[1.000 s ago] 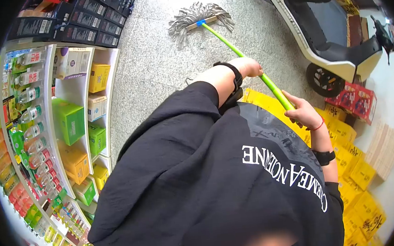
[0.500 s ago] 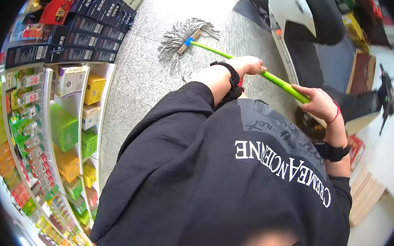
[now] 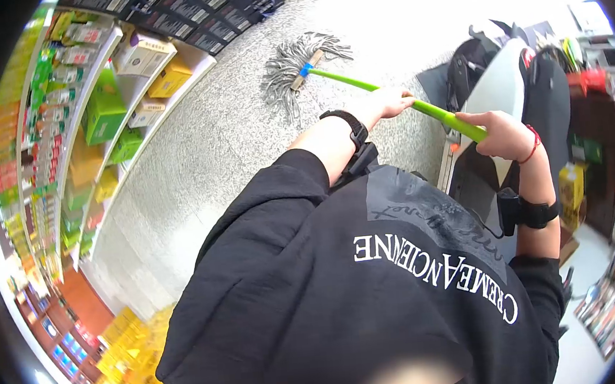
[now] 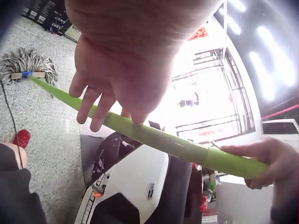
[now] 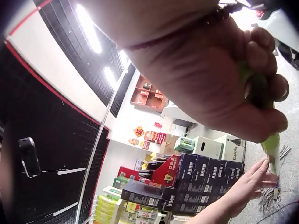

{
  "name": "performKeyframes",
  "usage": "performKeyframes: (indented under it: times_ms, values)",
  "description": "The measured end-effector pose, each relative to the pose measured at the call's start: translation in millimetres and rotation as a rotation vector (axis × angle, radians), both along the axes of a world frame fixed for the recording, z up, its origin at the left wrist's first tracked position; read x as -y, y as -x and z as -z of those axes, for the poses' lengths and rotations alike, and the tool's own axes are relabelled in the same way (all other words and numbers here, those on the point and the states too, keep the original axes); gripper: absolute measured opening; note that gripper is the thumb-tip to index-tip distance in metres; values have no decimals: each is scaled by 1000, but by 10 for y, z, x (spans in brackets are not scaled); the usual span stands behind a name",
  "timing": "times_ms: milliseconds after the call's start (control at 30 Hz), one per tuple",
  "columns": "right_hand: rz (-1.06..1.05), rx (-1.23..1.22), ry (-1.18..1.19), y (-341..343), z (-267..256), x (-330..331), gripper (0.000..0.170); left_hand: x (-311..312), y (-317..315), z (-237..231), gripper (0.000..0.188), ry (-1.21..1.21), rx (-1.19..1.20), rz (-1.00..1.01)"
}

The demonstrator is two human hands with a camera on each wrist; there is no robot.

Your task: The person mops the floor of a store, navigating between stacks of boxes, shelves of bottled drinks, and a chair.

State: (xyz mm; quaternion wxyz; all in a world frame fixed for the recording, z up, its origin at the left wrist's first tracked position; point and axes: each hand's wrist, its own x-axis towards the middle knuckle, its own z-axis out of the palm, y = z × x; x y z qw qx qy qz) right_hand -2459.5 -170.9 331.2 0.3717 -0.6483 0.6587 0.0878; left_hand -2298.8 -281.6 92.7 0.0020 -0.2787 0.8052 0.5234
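A mop with a green handle (image 3: 437,112) and a grey string head (image 3: 286,71) rests on the speckled floor ahead of the person. Farther down the handle, the left hand (image 3: 387,103) holds it; in the left wrist view several of that hand's fingers (image 4: 100,113) hang loosely across the front of the pole. Nearer the handle's upper end, the right hand (image 3: 503,135), with a red string at its wrist, grips the pole with its thumb side along it. Its curled fingers (image 5: 262,60) wrap the handle in the right wrist view.
On the left stand white shelves (image 3: 170,94) with bottles and boxes, beside stacked dark boxes (image 3: 196,16). A white and black scooter (image 3: 491,94) is close by the right hand. Yellow packages (image 3: 136,350) lie at the lower left.
The view has swung round: the scooter's front now lies by the right hand, and the shelves slant. The mop head stays ahead on the floor, its handle more slanted across the view. Both hands keep holding it.
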Motion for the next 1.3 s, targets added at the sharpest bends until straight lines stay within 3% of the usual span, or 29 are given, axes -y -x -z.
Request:
performKeyframes:
  times_ms: [200, 300, 400, 433, 533, 600, 733, 800, 867, 933, 1000, 1067, 1100, 1167, 1200, 1233, 1300]
  values:
    - [-21, -25, -234, 504, -68, 1120, 63, 880, 362, -103, 35, -5, 82, -128]
    - [-115, -24, -235, 731, -65, 1627, 63, 1364, 592, -9, 37, -136, 199, -55]
    - [-251, 0, -156, 1007, -67, 2149, 60, 1755, 658, -431, 36, -105, 203, -82]
    - [-280, 10, -153, 1068, -49, 2284, 61, 1847, 708, -519, 37, 4, 240, -53]
    - [-306, -9, -200, 1113, -116, 2682, 62, 2134, 809, -293, 37, -83, 247, -56]
    - [-401, 37, -183, 1225, -48, 2949, 63, 2189, 792, -241, 36, -162, 177, -185]
    - [-621, 9, -126, 1282, 75, 3523, 62, 2580, 795, 144, 37, -56, 60, -329]
    - [-559, 74, -226, 1207, 102, 3814, 61, 2787, 791, 216, 36, -174, 261, -378]
    - [-564, 110, -273, 1197, 174, 3977, 60, 2805, 829, 69, 38, -142, 338, -424]
    - [-629, 102, -304, 1068, 235, 4292, 61, 2906, 780, 159, 38, -3, 300, -638]
    - [-793, 158, -247, 963, 494, 4673, 62, 3077, 658, 232, 36, -48, 386, -755]
    - [-773, 179, -315, 850, 773, 4893, 61, 3003, 601, 388, 46, -118, 247, -956]
    - [-797, 170, -295, 1100, 1099, 4426, 61, 2539, 829, 535, 54, -231, 302, -980]
    - [-976, 286, -122, 1050, 1641, 4526, 62, 2380, 845, 816, 58, -209, 286, -1125]
    - [-1009, 296, -121, 944, 1835, 4569, 62, 2313, 794, 936, 63, -180, 273, -1233]
    - [-1032, 318, -121, 811, 2025, 4600, 63, 2305, 703, 872, 68, -275, 280, -1229]
    - [-1095, 357, -135, 726, 2370, 4675, 65, 2323, 772, 1139, 67, -221, 321, -1312]
